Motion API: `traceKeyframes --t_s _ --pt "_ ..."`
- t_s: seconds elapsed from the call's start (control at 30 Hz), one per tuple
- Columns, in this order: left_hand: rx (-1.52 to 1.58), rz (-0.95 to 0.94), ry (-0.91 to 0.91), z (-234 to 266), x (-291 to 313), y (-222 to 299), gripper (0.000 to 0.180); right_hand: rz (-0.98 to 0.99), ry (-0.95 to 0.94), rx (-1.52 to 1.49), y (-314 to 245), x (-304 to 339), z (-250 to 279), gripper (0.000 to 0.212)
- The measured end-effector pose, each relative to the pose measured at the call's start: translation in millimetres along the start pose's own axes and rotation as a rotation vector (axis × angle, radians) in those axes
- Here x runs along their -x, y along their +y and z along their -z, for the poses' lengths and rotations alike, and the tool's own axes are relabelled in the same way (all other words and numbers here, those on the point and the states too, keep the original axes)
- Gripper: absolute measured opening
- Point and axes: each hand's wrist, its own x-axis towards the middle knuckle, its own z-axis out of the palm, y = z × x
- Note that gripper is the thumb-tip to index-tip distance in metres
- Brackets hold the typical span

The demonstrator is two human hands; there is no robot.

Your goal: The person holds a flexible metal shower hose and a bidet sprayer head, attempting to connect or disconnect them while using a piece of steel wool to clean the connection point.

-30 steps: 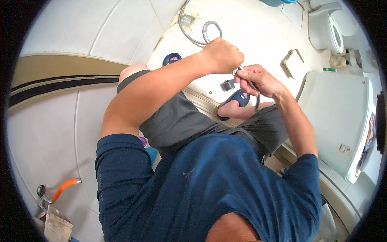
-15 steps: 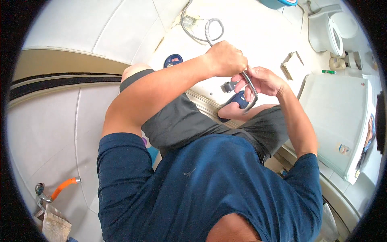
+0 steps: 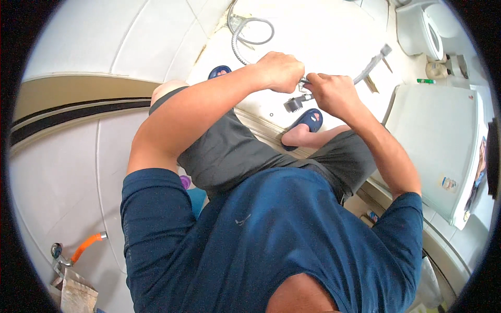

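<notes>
A grey metal shower hose (image 3: 237, 49) runs from a loop on the floor to my left hand (image 3: 282, 72), which is closed round it in a fist. My right hand (image 3: 332, 94) grips the same hose close beside the left, with a short shiny bit showing between them. Past my right hand the hose's free end (image 3: 373, 67) sticks out to the far right, tipped with a grey fitting (image 3: 386, 49). Just below my hands is a grey shower head (image 3: 294, 105); its handle passes toward my right fingers, and I cannot tell whether they touch it.
A small dark ring (image 3: 271, 114) lies on the white floor by a raised sill. My slippered feet (image 3: 311, 120) stand beyond it. A white appliance (image 3: 430, 141) is at the right, with a toilet (image 3: 422, 34) behind. An orange hose (image 3: 86, 245) hangs from a wall tap at left.
Both hands have shifted slightly left, and my right hand has turned over and closed on the hose. The hose's free end has swung from hanging downward to pointing up and right.
</notes>
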Motion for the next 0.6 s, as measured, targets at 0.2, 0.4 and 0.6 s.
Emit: traceKeyframes --t_s 0.2,0.4,0.6 --pt "-0.081 -0.034 0.008 3 0 0 0.021 -0.356 -0.15 -0.978 -3 2 -6 0.037" --pt "0.017 -0.06 0.095 -11 0 0 0.06 -0.431 -0.001 -1.398 -6 3 -35 0.031" --pt "0.129 -0.062 0.135 -8 -2 2 0.07 -0.448 0.108 -1.299 -8 4 -41 0.027"
